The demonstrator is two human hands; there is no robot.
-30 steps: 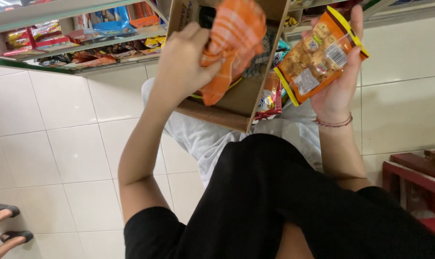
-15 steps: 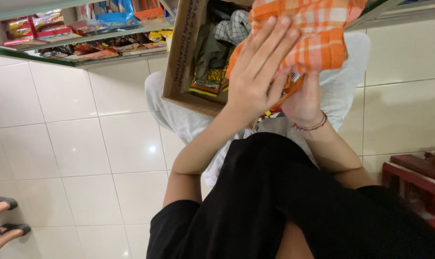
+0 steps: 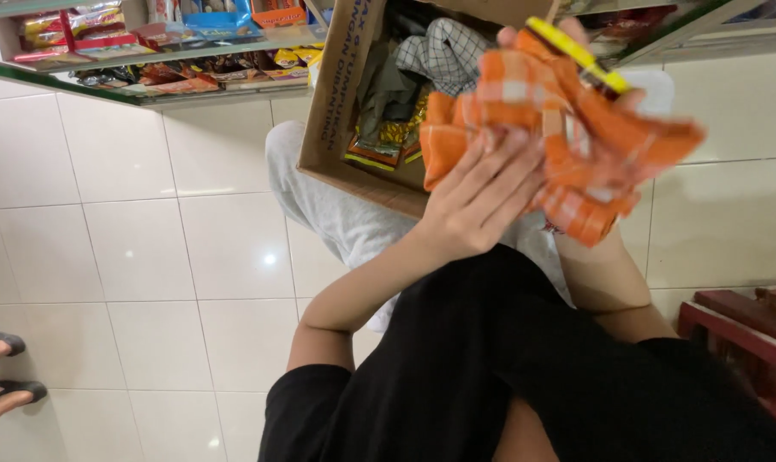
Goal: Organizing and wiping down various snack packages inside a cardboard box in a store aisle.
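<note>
My left hand [image 3: 478, 201] presses an orange-and-white checked cloth [image 3: 576, 145] flat against a snack packet [image 3: 572, 53], of which only the yellow-edged orange top shows above the cloth. My right hand [image 3: 533, 36] is almost wholly hidden behind the cloth; only fingertips show at the packet's top, and its wrist with a red bracelet is covered. A cardboard box [image 3: 341, 94] rests on my lap just left of the hands, holding more packets and a grey checked cloth [image 3: 443, 53].
A low shelf [image 3: 148, 56] stocked with snack packets runs along the top left. A red wooden stool [image 3: 739, 325] stands at the right. Another person's sandalled feet [image 3: 2, 368] show at the lower left on the white tiled floor [image 3: 148, 257].
The left hand brought the orange cloth over onto the packet in the right hand and now rubs it; the cloth has shifted lower and to the right, baring the packet's top.
</note>
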